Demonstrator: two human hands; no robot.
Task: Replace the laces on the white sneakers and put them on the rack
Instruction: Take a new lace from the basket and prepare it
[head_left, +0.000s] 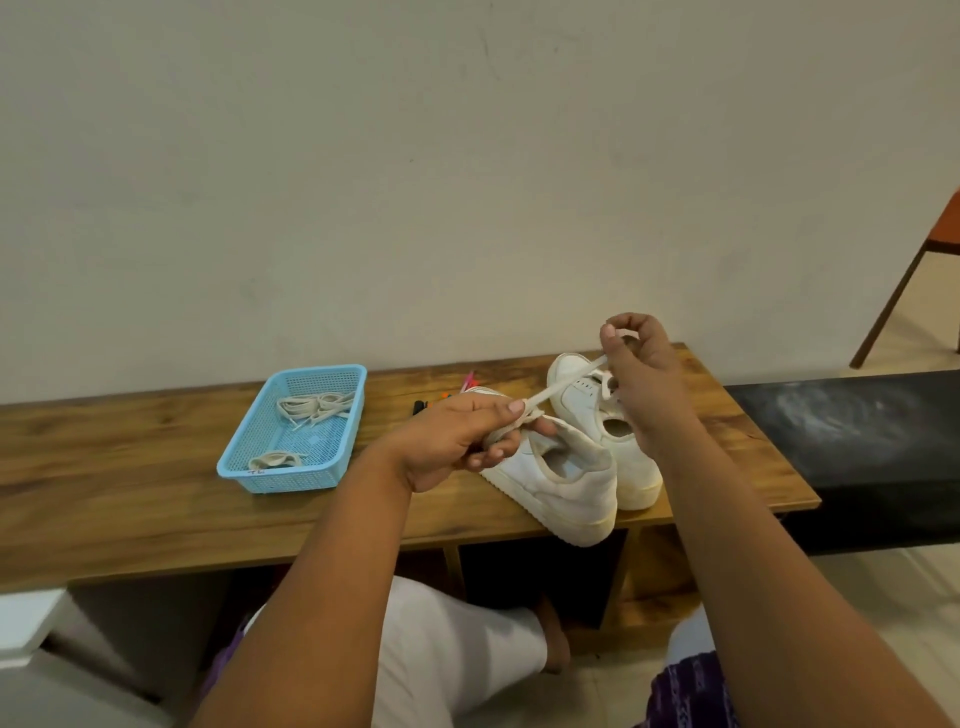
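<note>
1. Lace (563, 382): flat, limp, light; stretched above the sneakers (566, 483) on the wooden bench (156, 499).
2. Left hand (457, 441): fingers curled round bunched lace.
3. Right hand (639, 364): pinches the far end; probably best gripped near the tip.

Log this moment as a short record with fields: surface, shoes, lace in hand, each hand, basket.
surface: wooden bench top
shoes: two white sneakers, side by side
lace in hand: white lace stretched between both hands
left hand: grips bunched lace
right hand: pinches lace end, raised
basket: blue basket holding loose laces
</note>
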